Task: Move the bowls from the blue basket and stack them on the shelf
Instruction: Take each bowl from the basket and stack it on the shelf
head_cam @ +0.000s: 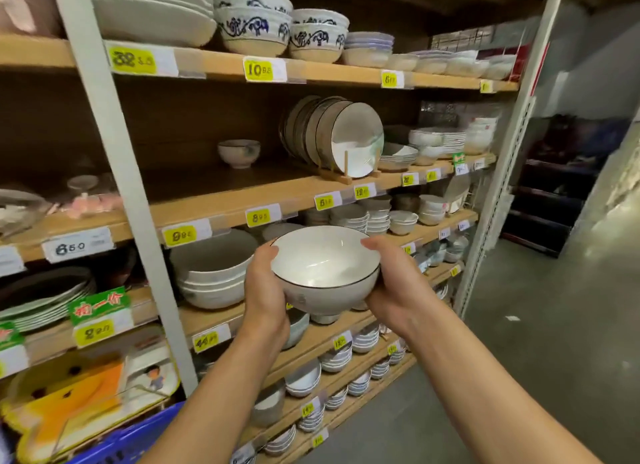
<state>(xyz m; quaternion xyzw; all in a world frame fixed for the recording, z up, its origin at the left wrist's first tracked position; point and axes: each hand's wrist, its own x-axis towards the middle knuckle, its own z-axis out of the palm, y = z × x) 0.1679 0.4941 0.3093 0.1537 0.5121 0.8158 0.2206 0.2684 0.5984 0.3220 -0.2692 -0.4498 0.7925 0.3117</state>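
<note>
A white bowl (323, 266) with a thin dark rim is held in the air in front of the shelving, tilted a little toward me. My left hand (265, 285) grips its left side with the thumb over the rim. My right hand (396, 283) grips its right side the same way. On the middle wooden shelf (221, 200) above the bowl, one small white bowl (239, 153) stands alone at the back. A corner of the blue basket (138, 436) shows at the bottom left.
A wooden rack of upright dark-rimmed plates (341, 140) stands right of the bare shelf stretch. Stacked large white bowls (213, 269) sit on the shelf just left of my hands. A grey upright post (124, 193) divides the shelving. The aisle floor (540, 342) lies to the right.
</note>
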